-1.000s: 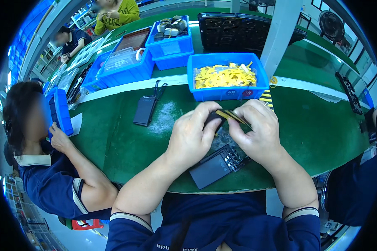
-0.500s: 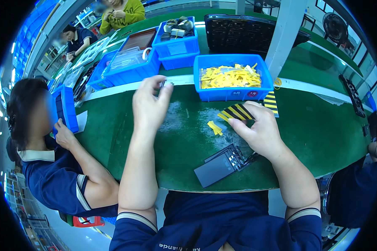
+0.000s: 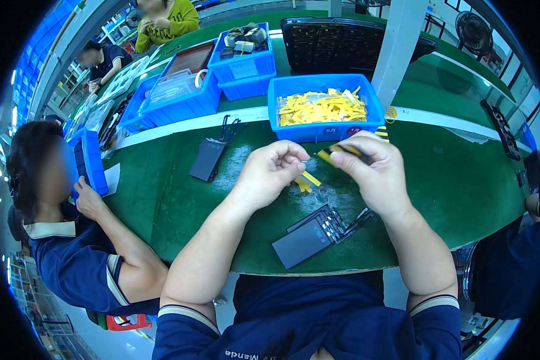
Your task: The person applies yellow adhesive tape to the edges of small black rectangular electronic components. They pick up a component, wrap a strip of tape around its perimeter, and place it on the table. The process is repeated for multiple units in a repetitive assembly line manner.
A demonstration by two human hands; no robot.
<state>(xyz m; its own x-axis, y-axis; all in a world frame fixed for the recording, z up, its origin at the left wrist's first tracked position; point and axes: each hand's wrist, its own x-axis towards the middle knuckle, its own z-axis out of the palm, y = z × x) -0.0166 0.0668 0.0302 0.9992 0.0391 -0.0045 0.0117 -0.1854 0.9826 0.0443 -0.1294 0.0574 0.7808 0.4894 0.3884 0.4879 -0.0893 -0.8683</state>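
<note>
My right hand [image 3: 375, 171] grips a yellow-and-black striped strip sheet [image 3: 335, 153] between thumb and fingers, close to the blue bin. Facing it, my left hand [image 3: 273, 171] has thumb and fingertips pinched together; what they hold, if anything, is too small to make out. Below the fingertips, small yellow strips [image 3: 308, 182] rest on the green table. Nearest to me lies a stack of flat dark grey packs [image 3: 306, 240], with metallic contacts and black leads at its right end. Left of my left hand are more dark grey packs [image 3: 207, 159], their leads pointing away from me.
A blue bin [image 3: 327, 133] of yellow strips stands beyond my hands, by a white post [image 3: 396, 54]. More blue bins [image 3: 189, 102] sit back left. A co-worker [image 3: 48, 192] sits close on my left, one hand at a blue box [image 3: 96, 180]. A black tray [image 3: 336, 48] leans behind.
My left hand has moved right and nearer, away from the dark grey packs at left, which now show fully. It has come up close to the striped sheet, still in my right hand.
</note>
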